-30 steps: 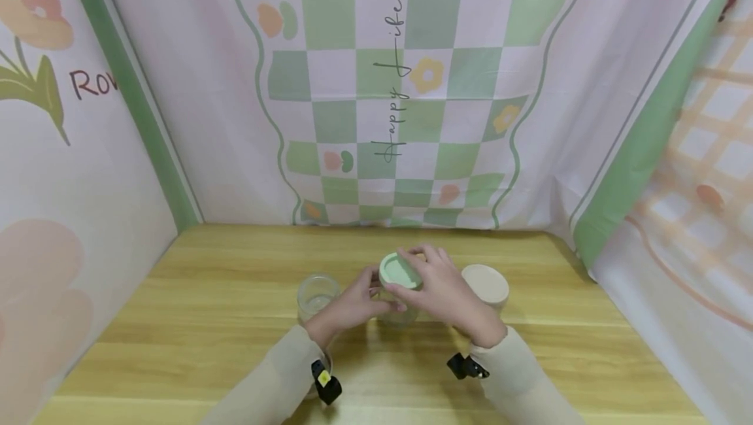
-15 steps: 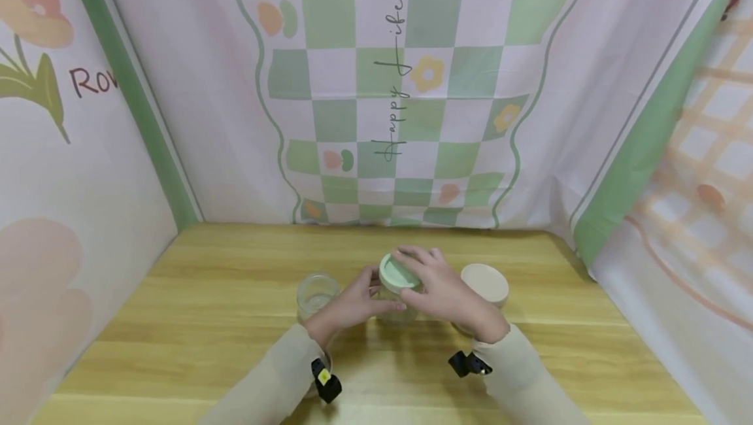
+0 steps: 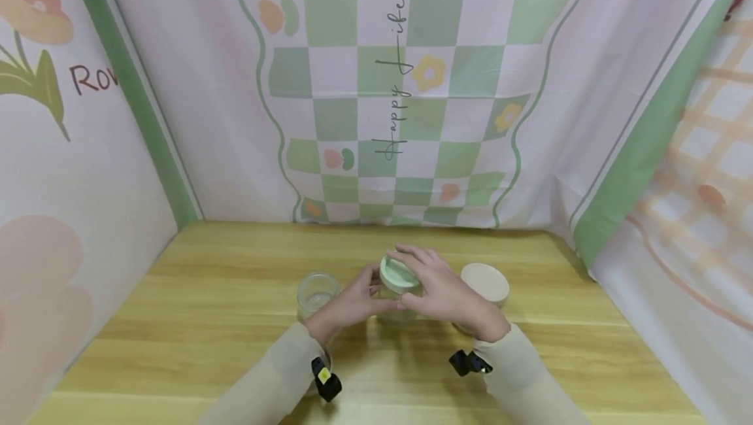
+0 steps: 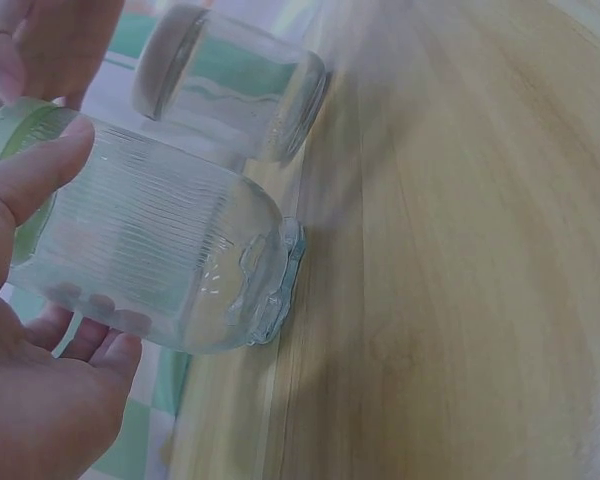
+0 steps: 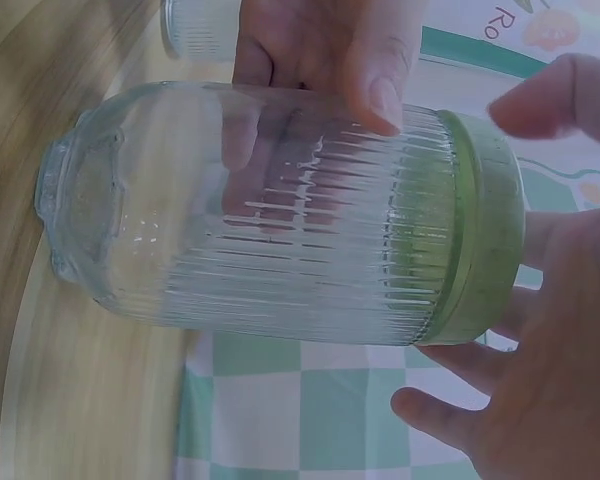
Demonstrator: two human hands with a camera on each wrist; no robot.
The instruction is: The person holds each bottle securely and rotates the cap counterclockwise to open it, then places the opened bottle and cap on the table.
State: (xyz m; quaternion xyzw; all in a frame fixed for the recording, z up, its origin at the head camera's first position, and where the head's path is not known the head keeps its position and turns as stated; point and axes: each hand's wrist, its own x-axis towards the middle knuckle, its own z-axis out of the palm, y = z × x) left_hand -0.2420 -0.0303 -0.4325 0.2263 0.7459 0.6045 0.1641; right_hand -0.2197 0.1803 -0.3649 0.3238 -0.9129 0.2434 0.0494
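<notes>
A ribbed clear glass jar (image 5: 260,220) with a light green lid (image 3: 399,274) stands between both hands at mid-table. My left hand (image 3: 351,304) grips the jar's side, thumb in front and fingers behind, as the left wrist view also shows. Over the lid lies my right hand (image 3: 441,291), its fingers across the top and far edge, the thumb low at the near side. From the right wrist, the lid (image 5: 480,230) sits on the jar's mouth, with several right fingers curved around it. Whether it is tight cannot be seen.
Left of the hands is a lidless glass jar (image 3: 317,291). On the right stands a glass jar with a cream lid (image 3: 485,283). Another round item (image 3: 312,389) is mostly hidden under the left forearm. Patterned cloth (image 3: 388,104) hangs behind the wooden table (image 3: 206,320).
My right hand has turned on the lid: its fingers slid leftward along the far side while the thumb moved right and down off the near rim. The left hand and jar stay put.
</notes>
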